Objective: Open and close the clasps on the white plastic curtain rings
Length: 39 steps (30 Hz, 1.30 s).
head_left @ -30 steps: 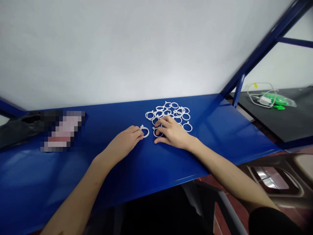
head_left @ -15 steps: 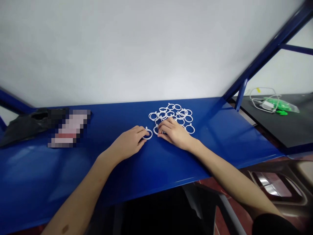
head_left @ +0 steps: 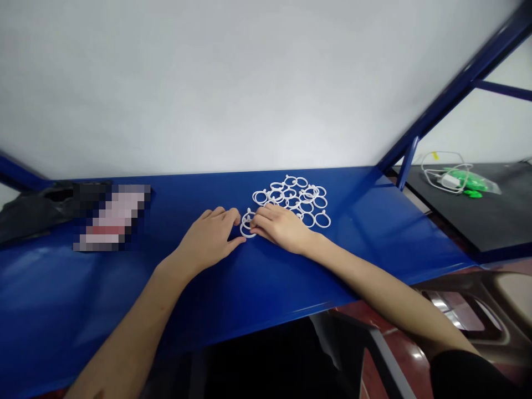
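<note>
Several white plastic rings lie in a loose pile on a blue metal shelf. My left hand rests on the shelf just left of the pile, thumb and fingers closed around the edge of one white ring. My right hand lies at the near edge of the pile, its fingertips pinching a second ring stacked on the first, between the two hands.
A black bag and a blurred-out packet lie at the shelf's left end. A blue slanted frame bar rises at the right. Beyond it, a black surface carries a white cable and green plastic items.
My right hand has slid left out of the pile, bringing a ring onto the one at my left hand. My left fingers have spread around that ring.
</note>
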Motion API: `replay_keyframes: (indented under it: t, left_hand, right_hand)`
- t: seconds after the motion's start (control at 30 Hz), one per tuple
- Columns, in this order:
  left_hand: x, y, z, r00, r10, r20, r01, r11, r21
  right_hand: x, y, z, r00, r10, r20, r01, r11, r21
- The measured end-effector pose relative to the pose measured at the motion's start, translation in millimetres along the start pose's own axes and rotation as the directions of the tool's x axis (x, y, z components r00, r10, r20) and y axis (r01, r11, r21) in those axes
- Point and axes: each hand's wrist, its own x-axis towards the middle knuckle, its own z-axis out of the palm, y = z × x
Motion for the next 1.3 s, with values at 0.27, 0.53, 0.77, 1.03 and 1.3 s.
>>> replay_keyframes:
  t: [0.27, 0.53, 0.77, 1.03, 1.3]
  left_hand:
    - [2.0, 5.5, -2.3, 0.994, 0.066, 0.091, -0.072, 0.996, 0.061]
    - [2.7, 1.6, 1.0, 0.986, 0.143, 0.086, -0.149, 0.987, 0.068]
    - [5.1, -1.4, 11.2, 0.986, 0.166, 0.017, -0.167, 0.984, 0.069]
    - [4.5, -2.8, 15.2, 0.978, 0.205, -0.022, -0.201, 0.972, 0.125]
    - [6.7, 11.9, 12.3, 0.934, 0.286, -0.214, -0.183, 0.897, 0.402]
  right_hand:
    - [-3.9, 0.6, 11.0, 0.999, -0.043, 0.012, 0.041, 0.992, 0.119]
    - [-6.2, 2.1, 14.1, 0.997, -0.061, 0.044, 0.055, 0.992, 0.114]
    - [-4.0, -0.2, 18.5, 0.997, -0.039, 0.062, 0.043, 0.998, -0.049]
    - [-6.6, 1.7, 17.3, 0.998, -0.057, 0.04, 0.058, 0.998, -0.018]
    - [-5.1, 3.5, 19.1, 1.0, -0.017, -0.022, 0.017, 1.0, -0.005]
